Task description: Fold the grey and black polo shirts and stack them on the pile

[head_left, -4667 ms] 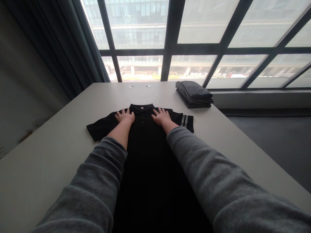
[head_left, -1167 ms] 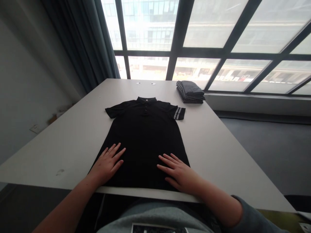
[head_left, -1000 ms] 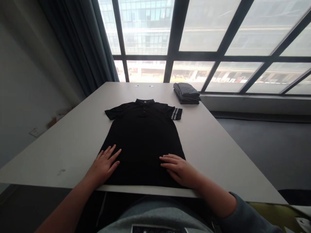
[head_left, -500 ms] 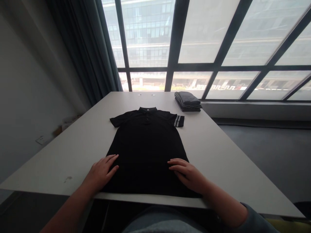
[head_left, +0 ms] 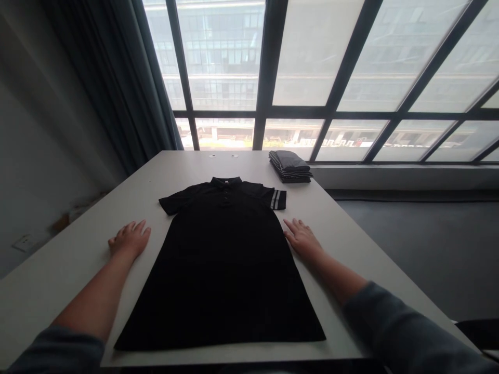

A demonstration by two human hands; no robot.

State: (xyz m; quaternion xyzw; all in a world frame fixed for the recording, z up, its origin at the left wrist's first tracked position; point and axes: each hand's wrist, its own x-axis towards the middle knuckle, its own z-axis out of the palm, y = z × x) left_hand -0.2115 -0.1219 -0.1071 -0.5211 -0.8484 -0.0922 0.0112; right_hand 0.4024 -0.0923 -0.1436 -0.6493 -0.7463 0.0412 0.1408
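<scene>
Black polo shirt: so this black polo shirt [head_left: 222, 275] is lying flat on the table, front side up, pretty much mid-view, collar [head_left: 236, 182] at 12 o'clock and hem at 6. Going clockwise from its middle from here on.
Buttons: a short row of buttons [head_left: 225, 194] just under the collar, kinda hard to make out on the dark cloth.
Shirt sleeves: the plain sleeve [head_left: 175, 201] pokes out toward 11, the striped sleeve [head_left: 278, 199] toward 1, with two pale bands near its cuff.
Right hand: the right hand [head_left: 303, 239] is around 2 o'clock, right by the shirt's side edge, fingers loose and a bit spread. Can't tell if the fingertips actually touch the fabric.
Left hand: the left hand [head_left: 130, 240] is around 10, off the shirt and over bare tabletop, fingers relaxed. The two hands are well apart, shirt between them.
Table: big white table [head_left: 54, 280], with two small round discs [head_left: 212, 156] at the far end, 12 o'clock.
Folded pile: a stack of folded clothes [head_left: 290, 167], grey on top, sits near 1.
Background: dark curtain [head_left: 113, 78] at 11, bright window [head_left: 300, 62] from 12 to 1, wall socket [head_left: 24, 242] out at 9.
</scene>
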